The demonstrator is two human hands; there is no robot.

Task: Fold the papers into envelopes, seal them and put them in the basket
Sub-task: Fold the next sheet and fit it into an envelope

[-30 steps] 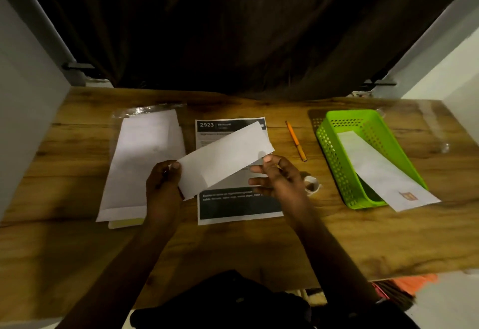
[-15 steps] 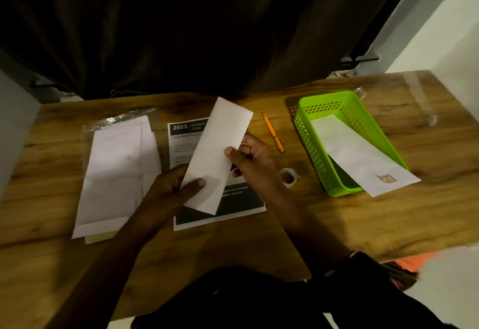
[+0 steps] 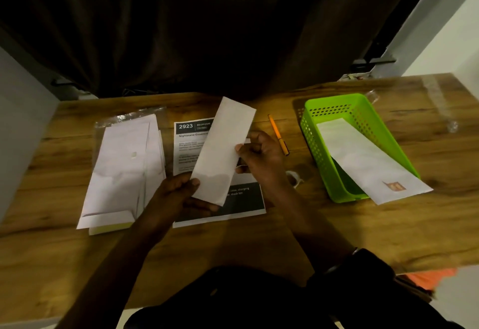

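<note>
Me: Both hands are pinching one white envelope (image 3: pixel 223 152). My left hand (image 3: pixel 178 194) has the low corner, thumb on top. My right hand (image 3: pixel 261 160) nips the side edge. It is up in the air, tipped, over the printed sheet (image 3: pixel 243 204).

Friend: What else is there?

Me: Biggest first: the wood table (image 3: pixel 51 251). Then the green basket (image 3: pixel 315 147) on my right, with a second envelope (image 3: pixel 363 160) lying in it, its end poking out over the rim. Then the pile of white papers (image 3: pixel 121 162) on my left, the printed sheet in the middle, and an orange pen (image 3: pixel 277 134) near it.

Friend: What could go wrong?

Me: I think paper is slippy. If one hand lets go, it could flop and bend. I can't tell if the flap is stuck down, so it may pop open. And if I drop it on the poking-out one, that one might slide out.
</note>
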